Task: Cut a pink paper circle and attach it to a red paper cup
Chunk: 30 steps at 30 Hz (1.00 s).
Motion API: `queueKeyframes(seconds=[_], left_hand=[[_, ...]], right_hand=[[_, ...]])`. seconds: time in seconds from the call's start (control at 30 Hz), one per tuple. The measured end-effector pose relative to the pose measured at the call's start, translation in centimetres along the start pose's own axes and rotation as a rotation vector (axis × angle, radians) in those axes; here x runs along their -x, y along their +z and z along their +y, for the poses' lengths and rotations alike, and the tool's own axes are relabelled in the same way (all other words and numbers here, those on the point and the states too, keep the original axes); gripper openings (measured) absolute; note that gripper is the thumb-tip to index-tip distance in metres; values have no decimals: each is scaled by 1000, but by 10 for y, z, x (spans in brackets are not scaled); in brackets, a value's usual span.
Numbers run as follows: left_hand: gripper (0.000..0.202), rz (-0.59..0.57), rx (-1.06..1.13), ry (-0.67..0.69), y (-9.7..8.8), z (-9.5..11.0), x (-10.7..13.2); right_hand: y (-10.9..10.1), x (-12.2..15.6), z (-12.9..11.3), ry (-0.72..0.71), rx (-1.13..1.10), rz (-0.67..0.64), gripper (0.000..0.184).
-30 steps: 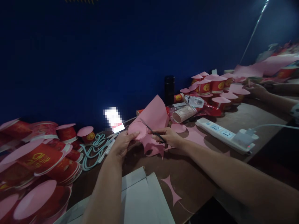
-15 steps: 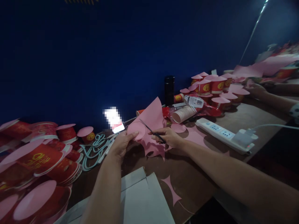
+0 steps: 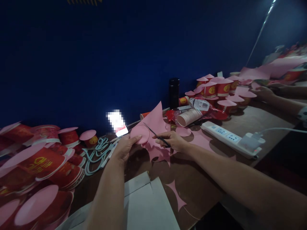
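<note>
My left hand (image 3: 126, 145) pinches a round pink paper disc (image 3: 141, 133) by its left edge, thumb on top. In my right hand (image 3: 174, 141) is a pair of dark-handled scissors (image 3: 161, 139), its blades pointing up and left along the disc's right rim. Behind and below the disc spreads a larger pink paper sheet (image 3: 155, 118) with curved cut-outs and pointed corners along its lower side. Another pink disc (image 3: 183, 131) lies on the table just beyond my right hand.
Red paper cups topped with pink discs (image 3: 48, 159) crowd the left; more cups (image 3: 223, 88) stand back right. A lit phone (image 3: 117, 123), a black flask (image 3: 174, 93), bagged cups (image 3: 189, 117), a power strip (image 3: 227, 137) and a cardboard box (image 3: 148, 204) surround my hands. Another person's hand (image 3: 263, 93) is far right.
The larger pink sheet has shifted and turned slightly beneath the disc, its upper point now lower and further left. My hands and the scissors stay almost in place.
</note>
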<state>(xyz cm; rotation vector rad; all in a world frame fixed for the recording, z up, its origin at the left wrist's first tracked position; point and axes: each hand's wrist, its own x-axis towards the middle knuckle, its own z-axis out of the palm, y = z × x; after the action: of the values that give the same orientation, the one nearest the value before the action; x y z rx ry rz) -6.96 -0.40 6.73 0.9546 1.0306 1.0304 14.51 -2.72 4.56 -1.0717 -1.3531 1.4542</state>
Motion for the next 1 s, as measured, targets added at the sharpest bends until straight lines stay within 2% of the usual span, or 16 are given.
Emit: queueKeyframes(seconds=[0.2,0.43,0.67,1.0], left_hand=[[24,22,-55,0,0,0,1],[33,-62,-104,-51,1,0,3],[33,-73,-82,-75,1,2,3],[25,-21,-69,-45,-1,1,3]], right_hand=[[-1,-2,5,-17,11,-18,52],[-4,-8,13,-18,-5,-47,58],[-5,-9,16,-55,-15,-56,57],[-6,-8,14,-44,24,-52,60]])
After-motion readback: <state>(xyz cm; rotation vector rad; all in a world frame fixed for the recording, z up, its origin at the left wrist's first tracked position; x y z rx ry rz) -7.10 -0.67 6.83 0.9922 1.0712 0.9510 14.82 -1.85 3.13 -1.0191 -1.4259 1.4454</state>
